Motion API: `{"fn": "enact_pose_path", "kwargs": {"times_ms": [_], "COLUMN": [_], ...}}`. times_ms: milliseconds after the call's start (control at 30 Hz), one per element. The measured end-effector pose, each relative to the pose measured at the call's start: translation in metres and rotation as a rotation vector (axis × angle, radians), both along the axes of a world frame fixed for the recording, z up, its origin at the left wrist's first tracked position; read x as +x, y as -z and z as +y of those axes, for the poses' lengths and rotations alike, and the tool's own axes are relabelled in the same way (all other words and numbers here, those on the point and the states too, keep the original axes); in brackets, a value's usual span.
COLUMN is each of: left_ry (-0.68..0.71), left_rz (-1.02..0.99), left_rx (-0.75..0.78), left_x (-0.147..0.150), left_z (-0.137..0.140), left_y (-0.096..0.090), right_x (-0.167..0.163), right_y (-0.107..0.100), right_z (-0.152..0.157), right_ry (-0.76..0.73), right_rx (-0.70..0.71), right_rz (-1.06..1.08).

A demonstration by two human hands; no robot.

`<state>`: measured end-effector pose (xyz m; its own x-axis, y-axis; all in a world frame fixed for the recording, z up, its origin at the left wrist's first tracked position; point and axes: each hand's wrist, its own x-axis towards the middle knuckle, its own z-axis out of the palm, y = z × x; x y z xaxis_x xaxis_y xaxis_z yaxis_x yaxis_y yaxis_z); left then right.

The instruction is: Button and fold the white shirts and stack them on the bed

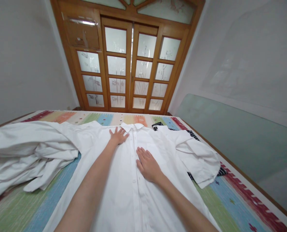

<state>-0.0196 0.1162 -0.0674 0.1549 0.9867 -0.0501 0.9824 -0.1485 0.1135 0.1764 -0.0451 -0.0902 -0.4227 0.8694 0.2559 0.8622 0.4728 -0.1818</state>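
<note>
A white button-up shirt (119,180) lies spread out front side up, its collar (132,127) at the far end and its button strip running towards me. My left hand (118,136) rests flat on the shirt just left of the collar, fingers spread. Lower down, my right hand (148,165) lies flat on the chest beside the button strip, fingers stretched out and close together. Neither hand grips the cloth. The shirt's right-hand sleeve (201,158) reaches out sideways, partly folded over itself.
Rumpled white cloth (37,145) is heaped at the left. Dark striped fabric (158,125) peeks out beneath the shirt at the right. A colourful patterned cover (230,199) lies underneath everything. Behind stand wooden glass-paned doors (131,77); a pale green panel (230,135) leans along the right wall.
</note>
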Motion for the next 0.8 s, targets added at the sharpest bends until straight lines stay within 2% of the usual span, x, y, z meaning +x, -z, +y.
{"fn": "enact_pose_path", "kwargs": {"times_ms": [167, 333, 467, 600, 700, 800], "left_ry": [0.007, 0.12, 0.121, 0.052, 0.047, 0.067], "left_rz": [-0.01, -0.009, -0.023, -0.028, -0.027, -0.033], "left_rx": [0.073, 0.211, 0.15, 0.056, 0.069, 0.087], "left_x": [0.003, 0.012, 0.016, 0.017, 0.017, 0.016], "left_z": [-0.002, -0.012, -0.023, -0.034, -0.039, -0.04], "left_y": [0.004, 0.011, 0.012, 0.011, 0.013, 0.014], "right_x": [0.0, -0.001, 0.0, 0.001, 0.004, 0.004], "right_y": [0.002, 0.005, 0.004, 0.003, 0.002, -0.003], "right_z": [0.002, 0.004, 0.004, 0.004, 0.005, 0.005], "right_ry": [0.061, 0.082, 0.077, 0.051, 0.049, 0.089], "right_rx": [-0.029, -0.015, -0.025, -0.044, -0.04, 0.021], "right_rz": [-0.011, -0.009, -0.03, -0.038, 0.018, 0.131]}}
